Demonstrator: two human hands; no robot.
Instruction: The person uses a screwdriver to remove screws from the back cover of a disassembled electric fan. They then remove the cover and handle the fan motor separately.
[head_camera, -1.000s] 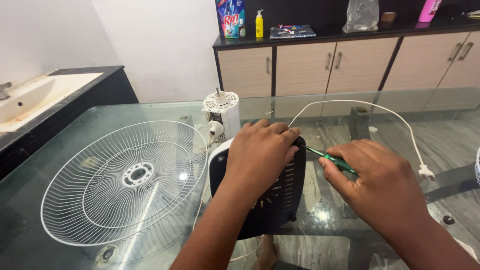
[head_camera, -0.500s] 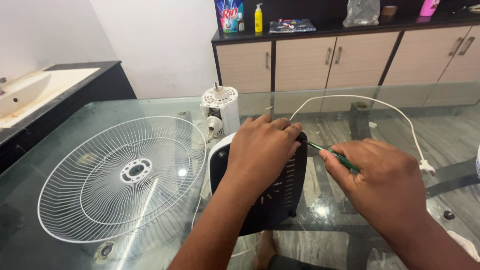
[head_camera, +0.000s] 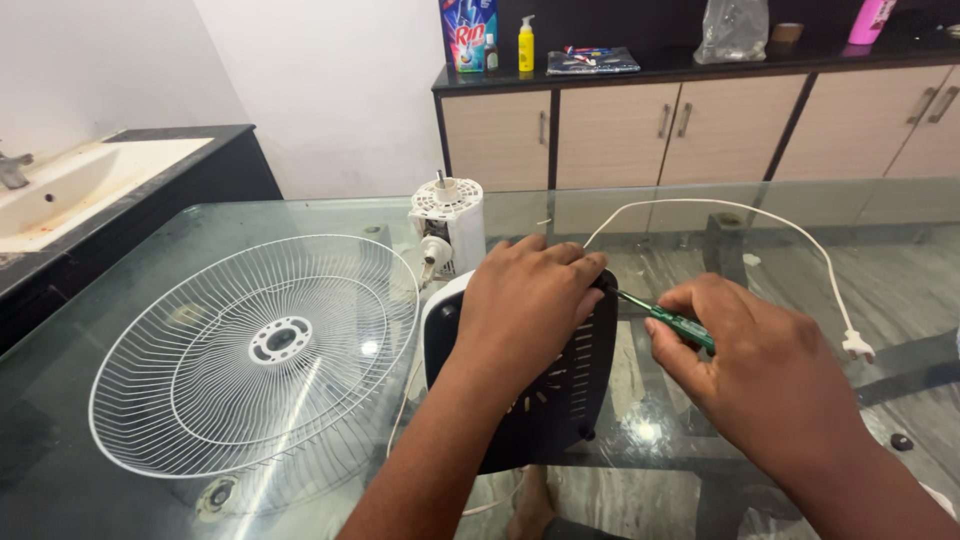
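Black, slotted plastic fills the middle of the view: the back cover of a fan base (head_camera: 545, 400), white along its left edge, lies on the glass table (head_camera: 120, 480) at about six o'clock from the white fan motor housing (head_camera: 447, 232). The left hand (head_camera: 530, 300) lies palm-down over the cover's upper part, fingers curled together over its top rim and pressing on it. At three o'clock from that hand, the right hand (head_camera: 750, 370) pinches a green-handled screwdriver (head_camera: 675, 325) between thumb and fingertips; the shaft points toward nine o'clock and its tip meets the cover's upper right edge, just beside the left hand's fingers.

At nine o'clock from the cover rests a white wire fan guard (head_camera: 260, 350), flat on the glass, its rim just beside the cover's white edge. A white power cord (head_camera: 740, 212) arcs from behind the left hand toward three o'clock and ends in a plug (head_camera: 858, 346) lying well apart from the right hand. Far off at twelve o'clock stands a beige cabinet (head_camera: 620, 130) with a dark counter; at ten o'clock, a sink (head_camera: 70, 185).
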